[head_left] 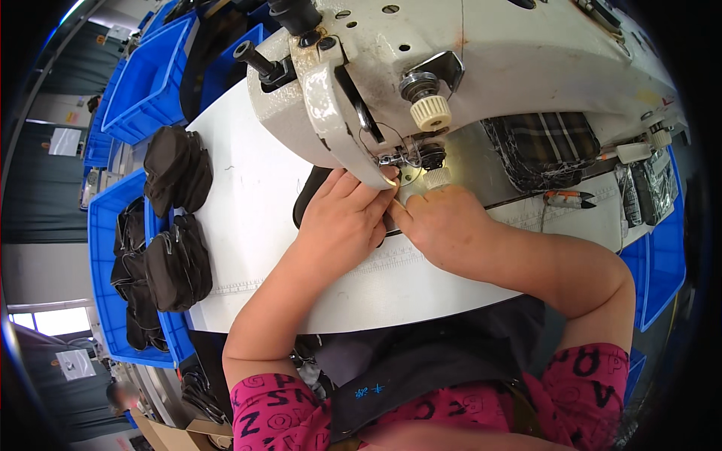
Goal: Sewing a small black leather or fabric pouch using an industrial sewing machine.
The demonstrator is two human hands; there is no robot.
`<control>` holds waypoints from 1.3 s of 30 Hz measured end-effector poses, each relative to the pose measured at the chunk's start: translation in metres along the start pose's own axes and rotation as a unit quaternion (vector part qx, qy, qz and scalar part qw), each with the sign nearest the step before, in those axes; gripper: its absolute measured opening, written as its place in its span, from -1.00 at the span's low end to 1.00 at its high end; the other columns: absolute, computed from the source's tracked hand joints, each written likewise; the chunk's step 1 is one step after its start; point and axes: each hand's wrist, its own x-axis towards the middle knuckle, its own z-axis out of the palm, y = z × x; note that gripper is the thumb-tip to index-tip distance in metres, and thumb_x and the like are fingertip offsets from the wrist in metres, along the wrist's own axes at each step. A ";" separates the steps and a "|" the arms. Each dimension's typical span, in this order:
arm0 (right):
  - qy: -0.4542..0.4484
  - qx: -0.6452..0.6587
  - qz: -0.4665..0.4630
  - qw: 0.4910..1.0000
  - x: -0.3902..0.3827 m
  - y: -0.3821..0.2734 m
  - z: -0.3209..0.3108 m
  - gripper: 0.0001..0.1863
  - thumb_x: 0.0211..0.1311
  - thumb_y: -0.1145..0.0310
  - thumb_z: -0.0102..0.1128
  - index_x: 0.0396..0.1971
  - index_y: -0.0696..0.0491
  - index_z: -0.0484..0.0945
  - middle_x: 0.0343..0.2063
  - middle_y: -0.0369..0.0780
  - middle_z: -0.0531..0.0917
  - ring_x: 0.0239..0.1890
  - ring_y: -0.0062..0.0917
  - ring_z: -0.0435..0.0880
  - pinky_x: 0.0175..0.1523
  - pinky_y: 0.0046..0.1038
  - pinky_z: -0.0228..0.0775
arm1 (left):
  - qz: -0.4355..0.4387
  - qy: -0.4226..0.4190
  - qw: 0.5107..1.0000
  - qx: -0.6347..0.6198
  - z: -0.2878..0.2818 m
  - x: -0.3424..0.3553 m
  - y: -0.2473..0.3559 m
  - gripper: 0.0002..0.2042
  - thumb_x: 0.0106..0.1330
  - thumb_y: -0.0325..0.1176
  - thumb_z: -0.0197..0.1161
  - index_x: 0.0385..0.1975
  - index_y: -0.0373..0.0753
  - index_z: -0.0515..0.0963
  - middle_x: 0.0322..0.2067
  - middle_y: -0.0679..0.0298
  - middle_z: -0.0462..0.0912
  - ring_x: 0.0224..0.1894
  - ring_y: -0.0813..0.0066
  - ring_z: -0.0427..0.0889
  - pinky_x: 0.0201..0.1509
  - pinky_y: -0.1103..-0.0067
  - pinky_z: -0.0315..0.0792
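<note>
Both of my hands meet under the head of a white industrial sewing machine [481, 68], close to its presser foot and needle. A dark piece of fabric [304, 197] lies under my left hand [342, 214], whose fingers press together on it beside the needle area. My right hand [444, 222] is curled, with thumb and fingers pinched at the fabric's edge just right of the foot. Most of the piece is hidden beneath my hands, and the fingertips are partly covered by the machine's white guard [331, 113].
Dark zipped pouches [178, 259] hang over a blue bin [101, 301] on the left. Plaid fabric pieces [545, 146] lie right of the needle, near small thread snips [569, 199]. Printed rulers run along the white table [248, 248]. More blue bins [150, 79] stand behind.
</note>
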 end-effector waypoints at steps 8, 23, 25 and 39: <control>-0.003 -0.009 0.002 1.000 0.000 0.000 -0.006 -0.68 0.15 0.42 0.21 -0.08 0.19 0.62 -0.49 -0.26 0.66 -0.45 -0.42 0.73 -0.41 -0.33 0.50 | -0.064 -0.021 0.993 -0.097 -0.002 -0.003 0.002 -0.59 0.05 -0.46 0.36 -0.03 -0.37 0.68 0.13 0.19 0.61 0.12 0.15 0.65 0.15 0.31 0.54; 0.027 -0.007 0.011 1.000 0.000 0.004 -0.013 -0.64 0.05 0.44 0.28 -0.09 0.18 0.65 -0.52 -0.24 0.66 -0.45 -0.40 0.73 -0.37 -0.35 0.52 | -0.103 -0.026 0.989 -0.105 0.001 -0.003 0.007 -0.49 0.12 -0.36 0.38 0.13 -0.34 0.62 0.12 0.18 0.59 0.13 0.15 0.62 0.20 0.36 0.52; 0.043 0.000 0.022 0.999 0.000 0.006 -0.013 -0.65 0.01 0.44 0.31 -0.13 0.16 0.65 -0.54 -0.26 0.66 -0.46 -0.40 0.73 -0.37 -0.35 0.53 | -0.109 -0.022 0.989 -0.101 0.001 -0.002 0.010 -0.47 0.11 -0.35 0.40 0.14 -0.34 0.61 0.11 0.18 0.59 0.13 0.15 0.62 0.20 0.36 0.52; 0.070 -0.042 -0.036 0.996 0.003 0.000 0.004 -0.68 0.03 0.40 0.28 -0.15 0.08 0.67 -0.50 -0.30 0.55 -0.43 -0.44 0.65 -0.36 -0.37 0.49 | -0.163 -0.068 0.948 -0.264 -0.011 -0.010 -0.011 -0.55 0.16 -0.37 0.32 0.08 -0.35 0.65 0.25 0.12 0.59 0.33 0.13 0.50 0.37 0.35 0.46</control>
